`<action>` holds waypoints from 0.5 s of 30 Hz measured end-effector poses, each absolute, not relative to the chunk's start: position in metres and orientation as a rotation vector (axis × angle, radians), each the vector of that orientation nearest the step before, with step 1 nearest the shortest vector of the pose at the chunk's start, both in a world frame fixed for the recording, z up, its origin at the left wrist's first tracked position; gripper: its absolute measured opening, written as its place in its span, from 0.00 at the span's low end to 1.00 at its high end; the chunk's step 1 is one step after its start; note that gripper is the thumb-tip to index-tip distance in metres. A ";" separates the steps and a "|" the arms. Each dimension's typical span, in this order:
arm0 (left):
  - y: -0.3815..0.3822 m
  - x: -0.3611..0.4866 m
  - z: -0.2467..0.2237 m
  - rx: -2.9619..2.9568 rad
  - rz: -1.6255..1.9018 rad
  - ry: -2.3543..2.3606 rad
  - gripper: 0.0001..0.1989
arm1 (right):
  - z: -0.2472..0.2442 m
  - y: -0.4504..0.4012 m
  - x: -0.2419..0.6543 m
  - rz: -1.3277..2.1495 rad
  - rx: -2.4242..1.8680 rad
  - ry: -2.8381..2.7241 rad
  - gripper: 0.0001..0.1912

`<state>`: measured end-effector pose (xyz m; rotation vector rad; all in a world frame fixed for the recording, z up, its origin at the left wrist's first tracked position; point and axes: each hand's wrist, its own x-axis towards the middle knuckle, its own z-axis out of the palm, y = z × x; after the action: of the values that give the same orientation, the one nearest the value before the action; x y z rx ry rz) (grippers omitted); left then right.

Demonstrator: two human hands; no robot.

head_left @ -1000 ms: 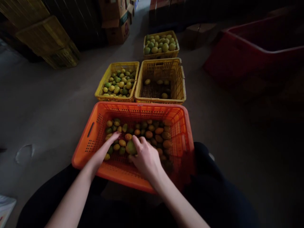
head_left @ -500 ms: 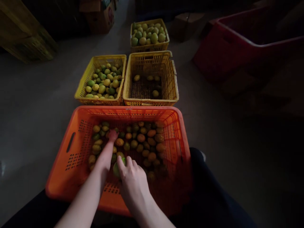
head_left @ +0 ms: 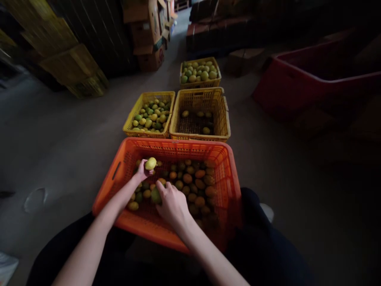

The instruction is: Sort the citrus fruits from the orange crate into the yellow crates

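Note:
My left hand (head_left: 143, 171) is closed around a yellow lemon (head_left: 151, 163), raised over the left part of a large orange crate (head_left: 104, 193). My right hand (head_left: 175, 203) grips a green lemon (head_left: 155, 196) above the middle of the same crate. Below both hands, many yellow, green and orange-tinged lemons (head_left: 199, 201) lie loose on the crate's bottom. The fingertips of my right hand are partly hidden behind the hand and fruit.
Beyond the orange crate, a yellow crate (head_left: 131, 115) of lemons stands beside another yellow crate (head_left: 224, 119) with a few. A third yellow crate (head_left: 200, 84), full of larger green-yellow fruit, is behind them. A red bin (head_left: 279, 87) is at right; cardboard boxes (head_left: 149, 39) stack at back left.
My left hand has risen from among the fruit and now holds a yellow lemon. My right hand still grips the green one. The view has tilted up, showing more of the background.

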<state>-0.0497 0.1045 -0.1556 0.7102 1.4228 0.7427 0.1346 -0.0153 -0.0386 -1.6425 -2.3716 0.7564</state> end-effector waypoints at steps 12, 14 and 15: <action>0.017 -0.041 -0.026 0.446 1.146 0.872 0.24 | -0.016 -0.025 0.167 0.662 -1.479 -1.986 0.27; 0.008 -0.032 -0.025 0.462 1.189 0.893 0.21 | -0.017 -0.027 0.167 0.762 -1.325 -1.889 0.26; 0.004 -0.028 -0.026 0.507 1.211 0.898 0.21 | -0.018 -0.028 0.167 0.816 -1.266 -1.831 0.26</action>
<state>-0.0281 0.0040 -0.0261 0.5075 0.8979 1.2111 0.1675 -0.0281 -0.0183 -1.2659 -1.8312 0.8160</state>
